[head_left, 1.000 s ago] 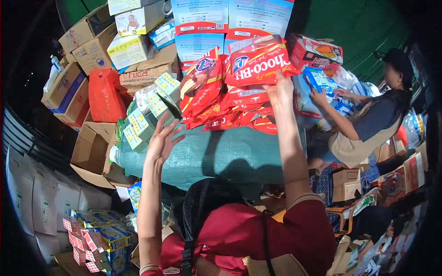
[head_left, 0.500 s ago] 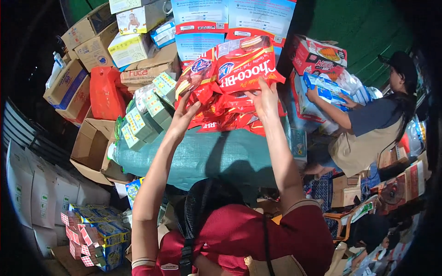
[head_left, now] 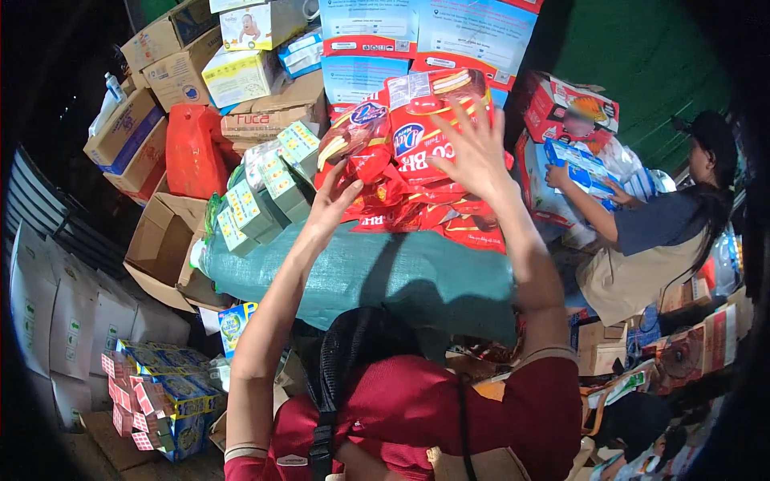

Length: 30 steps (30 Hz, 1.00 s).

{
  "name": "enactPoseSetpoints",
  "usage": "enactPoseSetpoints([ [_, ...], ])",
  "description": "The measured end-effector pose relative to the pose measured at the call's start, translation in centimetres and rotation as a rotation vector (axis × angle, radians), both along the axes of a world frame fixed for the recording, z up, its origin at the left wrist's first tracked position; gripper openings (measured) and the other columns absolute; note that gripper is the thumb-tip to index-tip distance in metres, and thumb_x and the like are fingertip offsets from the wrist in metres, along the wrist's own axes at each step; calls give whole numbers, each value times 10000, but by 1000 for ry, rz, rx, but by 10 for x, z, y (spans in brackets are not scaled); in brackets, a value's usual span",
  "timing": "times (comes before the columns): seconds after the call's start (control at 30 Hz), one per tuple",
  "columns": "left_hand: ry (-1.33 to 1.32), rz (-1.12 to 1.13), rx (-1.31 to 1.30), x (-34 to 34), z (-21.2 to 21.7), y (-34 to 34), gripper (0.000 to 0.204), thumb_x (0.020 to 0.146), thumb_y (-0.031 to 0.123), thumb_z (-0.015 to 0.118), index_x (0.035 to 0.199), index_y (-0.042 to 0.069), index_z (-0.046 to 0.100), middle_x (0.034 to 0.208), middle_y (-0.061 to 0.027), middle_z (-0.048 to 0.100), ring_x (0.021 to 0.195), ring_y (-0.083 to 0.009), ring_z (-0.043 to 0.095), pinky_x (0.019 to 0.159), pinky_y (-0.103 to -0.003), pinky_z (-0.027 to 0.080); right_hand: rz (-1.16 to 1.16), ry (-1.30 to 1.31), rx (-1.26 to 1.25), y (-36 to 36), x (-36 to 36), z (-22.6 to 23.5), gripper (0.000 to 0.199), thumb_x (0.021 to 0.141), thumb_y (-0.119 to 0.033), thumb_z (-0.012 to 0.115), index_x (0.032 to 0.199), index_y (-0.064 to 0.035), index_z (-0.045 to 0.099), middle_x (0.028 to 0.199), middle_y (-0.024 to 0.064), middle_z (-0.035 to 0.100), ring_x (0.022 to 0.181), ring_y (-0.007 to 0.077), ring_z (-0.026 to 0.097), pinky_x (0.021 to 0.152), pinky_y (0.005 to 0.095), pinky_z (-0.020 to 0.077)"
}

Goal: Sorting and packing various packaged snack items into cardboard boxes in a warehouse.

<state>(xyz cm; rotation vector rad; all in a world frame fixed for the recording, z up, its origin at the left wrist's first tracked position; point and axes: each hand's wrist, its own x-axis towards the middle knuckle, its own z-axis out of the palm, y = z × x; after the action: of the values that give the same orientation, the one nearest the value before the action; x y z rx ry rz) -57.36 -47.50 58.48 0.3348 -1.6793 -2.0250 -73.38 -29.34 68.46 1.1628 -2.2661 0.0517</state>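
A large red bag of chocolate pies (head_left: 411,138) lies on top of a heap of similar glossy red bags (head_left: 473,228). Another red pie bag (head_left: 351,136) leans at its left. The heap rests on a big green woven sack (head_left: 353,264). My right hand (head_left: 475,156) is over the right part of the large bag, fingers spread and slightly blurred; whether it touches the bag I cannot tell. At the heap's left edge is my left hand (head_left: 335,204), thumb and fingers apart, close against the red bags and gripping nothing visible.
Small green-and-white boxes (head_left: 261,204) stand left of the heap, beside an open cardboard box (head_left: 164,240). Blue-and-red cartons (head_left: 369,76) rise behind. At right, a co-worker (head_left: 642,240) holds a blue package (head_left: 584,168). Blue-yellow packs (head_left: 184,409) sit at lower left.
My right hand has lifted off the large bag's near edge, moved up and right, and spread its fingers. My left hand stays by the heap's left edge. The view has shifted slightly.
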Motion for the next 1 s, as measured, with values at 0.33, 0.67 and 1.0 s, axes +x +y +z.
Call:
enactPoseSetpoints([
  [0.33,-34,42,-47,-3,-9,-1,770,771,254,677,1363,57,226,1310,-192,343,1172,-272,415,945,-343,376,-242,-370,384,-49,-68,17,912,621,-735,529,1367,-297,241,1453,105,112,1297,445,105,984,645,171],
  [0.67,-170,202,-719,-16,-25,-31,759,715,297,678,1318,29,305,1296,-263,336,1234,-361,321,1015,-403,293,-175,-417,364,-51,-98,23,879,632,-712,544,1341,-236,333,1437,115,187,1298,365,209,1036,514,220],
  [1.0,-166,239,-790,-11,-30,-27,626,706,249,672,1241,47,419,1299,-270,348,1250,-361,313,1011,-399,299,-54,-453,427,-69,-140,24,826,703,-691,494,1337,-183,347,1411,97,267,1307,285,228,1067,397,212],
])
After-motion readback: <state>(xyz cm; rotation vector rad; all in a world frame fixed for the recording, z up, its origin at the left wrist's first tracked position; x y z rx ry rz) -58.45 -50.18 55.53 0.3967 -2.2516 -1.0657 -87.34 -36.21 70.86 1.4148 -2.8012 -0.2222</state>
